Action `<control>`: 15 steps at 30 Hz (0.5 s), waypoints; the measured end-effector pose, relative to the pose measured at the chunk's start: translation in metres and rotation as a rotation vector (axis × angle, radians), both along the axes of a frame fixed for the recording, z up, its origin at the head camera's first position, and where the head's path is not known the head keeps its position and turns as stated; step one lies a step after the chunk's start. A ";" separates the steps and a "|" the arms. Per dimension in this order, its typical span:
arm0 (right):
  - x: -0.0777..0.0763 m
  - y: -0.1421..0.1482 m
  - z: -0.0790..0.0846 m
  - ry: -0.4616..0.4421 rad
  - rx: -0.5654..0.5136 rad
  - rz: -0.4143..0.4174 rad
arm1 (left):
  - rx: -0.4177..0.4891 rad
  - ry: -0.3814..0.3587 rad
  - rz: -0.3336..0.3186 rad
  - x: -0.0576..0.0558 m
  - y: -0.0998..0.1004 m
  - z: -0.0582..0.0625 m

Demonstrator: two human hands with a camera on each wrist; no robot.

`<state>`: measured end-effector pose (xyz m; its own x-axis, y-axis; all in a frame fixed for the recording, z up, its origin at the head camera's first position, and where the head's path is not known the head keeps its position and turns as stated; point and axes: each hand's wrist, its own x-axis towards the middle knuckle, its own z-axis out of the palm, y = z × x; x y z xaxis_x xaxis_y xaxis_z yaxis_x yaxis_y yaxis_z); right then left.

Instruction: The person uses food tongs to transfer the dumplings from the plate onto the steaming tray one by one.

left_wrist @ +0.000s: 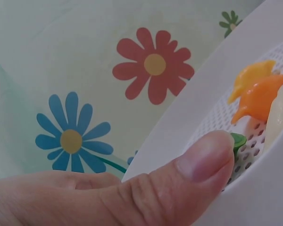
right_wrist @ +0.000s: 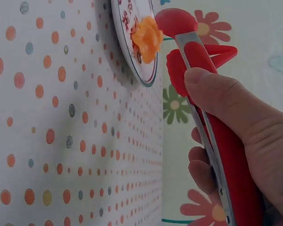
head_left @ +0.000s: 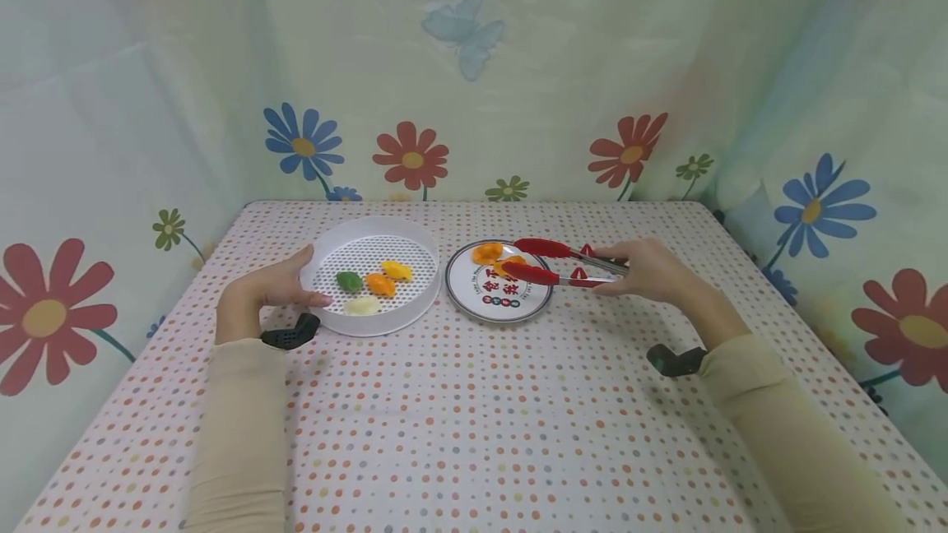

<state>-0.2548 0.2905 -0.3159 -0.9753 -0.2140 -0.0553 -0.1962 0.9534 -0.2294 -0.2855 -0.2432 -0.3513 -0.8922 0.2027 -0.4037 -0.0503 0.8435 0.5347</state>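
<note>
My left hand [head_left: 272,282] grips the near-left side of a round white steamer basket [head_left: 424,315] with a perforated floor, the thumb over its rim. Inside lie a green dumpling-like piece [head_left: 349,281], an orange one [head_left: 381,285], a yellow one [head_left: 397,271] and a whitish one [head_left: 362,305]. My right hand [head_left: 652,271] holds metal tongs [right_wrist: 212,127] with red tips and grips. The spread tips hover over the right side of a white plate [head_left: 468,290] bearing red lettering. On that plate sit an orange piece [head_left: 486,252] and another orange piece [head_left: 508,266], partly hidden by the tongs.
A dotted cloth covers the table [head_left: 415,434]. The plate stands just right of the basket. Behind and at both sides hangs a flowered curtain [head_left: 518,64], close to the table's edges. A dark device [head_left: 676,360] is worn on my right wrist.
</note>
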 end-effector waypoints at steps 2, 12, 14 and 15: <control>-0.004 -0.001 0.000 -0.012 0.007 0.006 | 0.000 0.006 -0.002 0.002 -0.002 0.000; -0.017 0.003 -0.005 -0.098 -0.010 -0.019 | 0.031 0.008 -0.015 0.001 -0.003 0.000; -0.018 0.004 -0.006 -0.110 -0.013 -0.030 | 0.029 0.009 -0.014 0.001 -0.002 0.000; -0.018 0.004 -0.006 -0.115 -0.013 -0.031 | 0.029 0.008 -0.014 0.001 -0.002 0.000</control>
